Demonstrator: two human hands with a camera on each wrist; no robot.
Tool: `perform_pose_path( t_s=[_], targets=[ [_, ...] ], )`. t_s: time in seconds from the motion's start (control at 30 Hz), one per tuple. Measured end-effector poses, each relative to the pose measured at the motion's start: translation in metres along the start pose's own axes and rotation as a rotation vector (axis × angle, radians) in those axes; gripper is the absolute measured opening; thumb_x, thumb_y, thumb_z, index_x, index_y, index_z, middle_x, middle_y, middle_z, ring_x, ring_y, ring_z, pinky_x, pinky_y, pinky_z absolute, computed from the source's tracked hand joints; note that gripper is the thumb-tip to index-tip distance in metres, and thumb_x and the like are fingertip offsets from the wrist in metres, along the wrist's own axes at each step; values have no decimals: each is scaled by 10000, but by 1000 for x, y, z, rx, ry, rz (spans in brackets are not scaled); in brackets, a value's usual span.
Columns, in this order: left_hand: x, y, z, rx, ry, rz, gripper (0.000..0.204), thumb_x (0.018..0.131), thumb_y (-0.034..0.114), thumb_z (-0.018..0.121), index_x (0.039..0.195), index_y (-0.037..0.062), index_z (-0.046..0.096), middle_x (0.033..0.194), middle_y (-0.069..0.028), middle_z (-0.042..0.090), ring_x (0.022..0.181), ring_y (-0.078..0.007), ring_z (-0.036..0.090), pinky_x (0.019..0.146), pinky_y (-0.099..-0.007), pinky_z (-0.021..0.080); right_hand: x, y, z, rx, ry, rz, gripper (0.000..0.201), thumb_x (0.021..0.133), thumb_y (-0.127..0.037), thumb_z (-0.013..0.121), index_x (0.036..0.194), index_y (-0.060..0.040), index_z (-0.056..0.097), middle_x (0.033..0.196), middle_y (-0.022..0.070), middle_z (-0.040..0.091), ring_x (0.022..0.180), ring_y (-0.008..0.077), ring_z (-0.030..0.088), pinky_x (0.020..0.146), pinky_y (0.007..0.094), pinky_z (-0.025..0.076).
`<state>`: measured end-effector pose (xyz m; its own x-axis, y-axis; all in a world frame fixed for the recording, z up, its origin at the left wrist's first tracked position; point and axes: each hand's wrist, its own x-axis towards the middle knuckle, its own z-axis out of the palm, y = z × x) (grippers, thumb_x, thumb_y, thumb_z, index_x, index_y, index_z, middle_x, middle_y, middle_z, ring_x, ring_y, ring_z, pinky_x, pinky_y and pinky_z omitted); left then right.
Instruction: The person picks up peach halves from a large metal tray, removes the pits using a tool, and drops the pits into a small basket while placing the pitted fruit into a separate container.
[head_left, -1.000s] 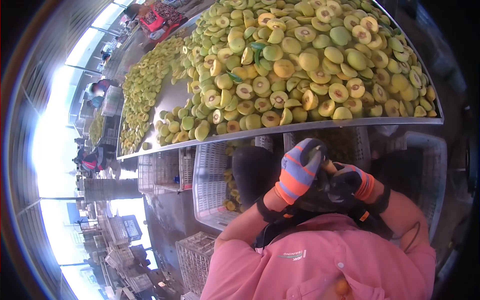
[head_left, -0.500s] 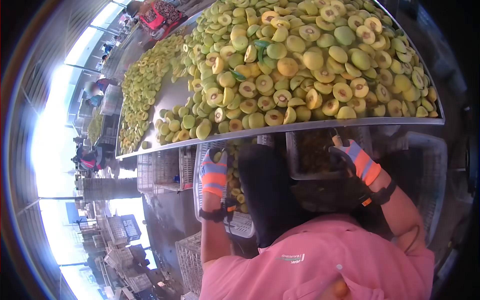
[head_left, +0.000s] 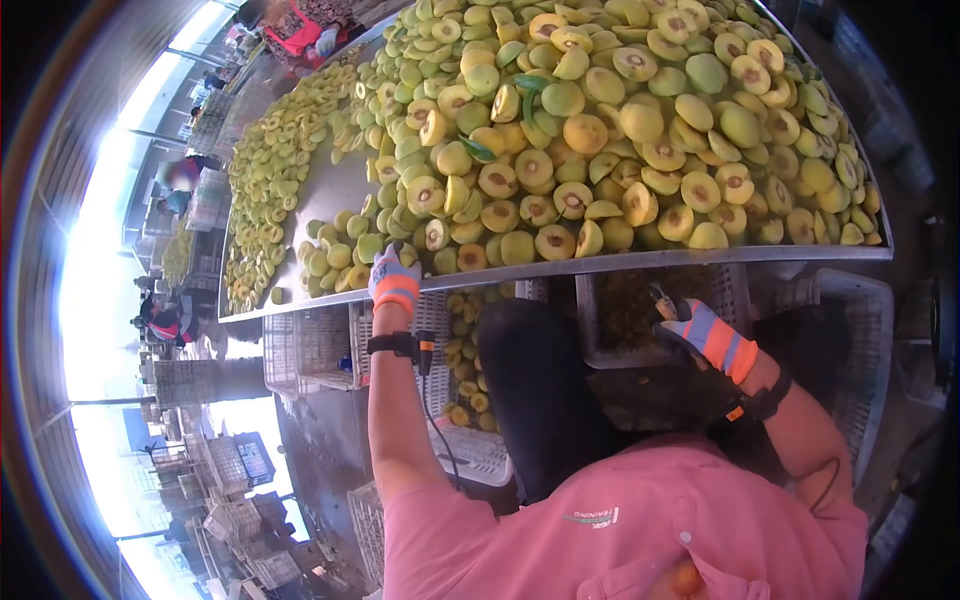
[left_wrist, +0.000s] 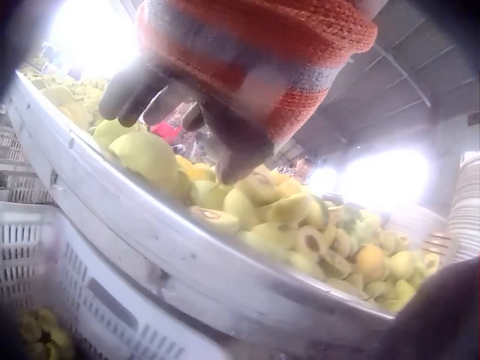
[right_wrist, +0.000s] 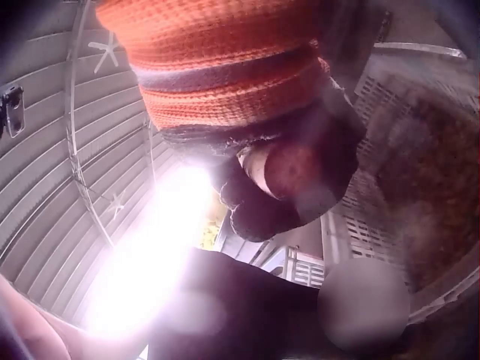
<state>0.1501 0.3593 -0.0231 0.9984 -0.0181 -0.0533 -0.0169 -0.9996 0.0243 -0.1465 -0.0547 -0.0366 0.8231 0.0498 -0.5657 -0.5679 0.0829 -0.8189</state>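
My left hand (head_left: pixel 393 275), in a grey and orange glove, reaches over the near rim of a metal-edged table (head_left: pixel 560 266). Its fingers (left_wrist: pixel 142 97) are loosely bent and apart above the fruit, with the fingertips right at a green-yellow piece (left_wrist: pixel 146 156). Heaped on the table are green-skinned, yellow-fleshed fruit halves (head_left: pixel 555 242), many showing a brown centre. Lower right, my gloved right hand (head_left: pixel 708 335) grips a small tool with a wooden handle (head_left: pixel 665 308) and a thin metal end. In the right wrist view, the round end of the handle (right_wrist: pixel 291 171) shows inside the curled fingers.
Below the table, a white crate (head_left: pixel 470 452) holds fruit halves beside the left leg. Another crate (head_left: pixel 735 300) with dark brown bits stands under the right hand. A pale crate (head_left: pixel 868 300) is at far right. Another person (head_left: pixel 300 35) works across the table.
Both hands were together over the lap, then parted. The left went over the left crate with a fruit piece, then up to the table, no longer holding it. The right stays with the tool.
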Motion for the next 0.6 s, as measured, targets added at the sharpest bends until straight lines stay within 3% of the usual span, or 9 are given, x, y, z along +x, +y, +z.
perform_pose_path(
  t_s=[0.07, 0.13, 0.17, 0.23, 0.33, 0.43, 0.5, 0.6],
  targets=[
    [13, -25, 17, -677, 22, 0, 581, 847, 392, 701, 1300, 61, 552, 1183, -174, 631, 1025, -340, 652, 816, -444, 545, -9, -17, -1, -2, 20, 28, 105, 876, -173, 655, 854, -79, 614, 605, 4, 559, 457, 104, 520, 395, 262, 368],
    [-7, -21, -11, -1643, -165, -184, 490, 907, 397, 643, 1248, 52, 569, 1100, -159, 663, 931, -321, 683, 696, -425, 566, -4, -14, -1, 2, 27, -2, 98, 873, -163, 653, 839, -77, 619, 607, 6, 562, 465, 103, 524, 398, 263, 371],
    [-8, -38, -15, -1861, -431, -230, 460, 822, 329, 738, 1132, 20, 595, 948, -124, 687, 816, -261, 674, 713, -397, 562, 5, 1, -5, 6, 26, -47, 100, 872, -160, 652, 825, -78, 618, 607, 8, 564, 465, 104, 523, 398, 263, 372],
    [-31, -24, -25, -1679, -191, -40, 427, 815, 278, 742, 1102, 5, 582, 932, -122, 685, 808, -272, 672, 711, -385, 562, 14, 7, -2, 3, -1, -91, 112, 869, -154, 650, 794, -79, 613, 606, 9, 563, 469, 103, 519, 406, 265, 376],
    [-45, -9, -19, -1492, -2, 88, 392, 805, 228, 747, 1076, 9, 567, 973, -120, 697, 795, -268, 672, 698, -352, 561, 7, -4, 2, -38, -50, -9, 111, 863, -152, 657, 801, -71, 613, 645, 9, 576, 528, 95, 527, 470, 270, 405],
    [-40, -10, -14, -2019, -326, -76, 354, 848, 234, 726, 1095, 24, 583, 984, -112, 700, 748, -256, 672, 617, -322, 544, 3, -18, 2, -105, -83, 146, 124, 861, -153, 680, 901, -44, 636, 751, 21, 623, 658, 93, 564, 590, 277, 456],
    [-39, -6, -20, -2058, -457, -189, 343, 877, 239, 715, 1127, 37, 595, 983, -107, 699, 714, -247, 671, 555, -302, 522, 7, -15, 1, -139, -83, 169, 152, 853, -146, 685, 942, -28, 647, 801, 39, 645, 709, 105, 586, 636, 280, 477],
    [-40, 18, -19, -1336, -7, -99, 297, 939, 297, 644, 1139, 80, 619, 911, -92, 664, 597, -227, 558, 498, -312, 446, 13, 4, 5, -113, 22, -40, 107, 839, -122, 655, 900, -40, 622, 722, 24, 602, 619, 98, 557, 540, 264, 455]
  ],
)
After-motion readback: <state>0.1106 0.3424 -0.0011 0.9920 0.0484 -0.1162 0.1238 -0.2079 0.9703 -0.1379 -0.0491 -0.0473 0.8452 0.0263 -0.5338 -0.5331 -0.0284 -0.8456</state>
